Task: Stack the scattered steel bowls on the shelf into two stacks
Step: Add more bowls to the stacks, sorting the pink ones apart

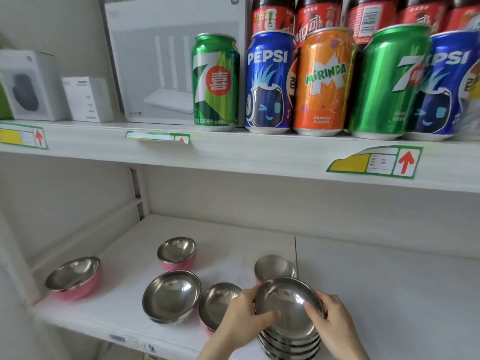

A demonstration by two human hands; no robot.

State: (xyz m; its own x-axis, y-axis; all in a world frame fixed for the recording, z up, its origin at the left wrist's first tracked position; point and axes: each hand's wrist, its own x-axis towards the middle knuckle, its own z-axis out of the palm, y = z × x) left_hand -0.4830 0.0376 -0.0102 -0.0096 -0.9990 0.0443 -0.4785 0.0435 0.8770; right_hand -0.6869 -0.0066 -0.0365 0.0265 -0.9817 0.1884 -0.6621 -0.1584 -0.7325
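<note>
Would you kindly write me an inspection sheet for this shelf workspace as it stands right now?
Surface: white lower shelf, a seam running front to back near its middle.
Job's things: one stack of steel bowls at the front edge, its top bowl tilted; five loose bowls, far-left bowl, back bowl, middle bowl, bowl by the left hand, bowl behind the stack. Several have pink outsides.
Clutter: nothing seen on the lower shelf.
Grippers: left hand and right hand both grip the top bowl's rim.
Cables: nothing seen.
Surroundings: upper shelf with soda cans, bottles behind them, white boxes, price labels.
</note>
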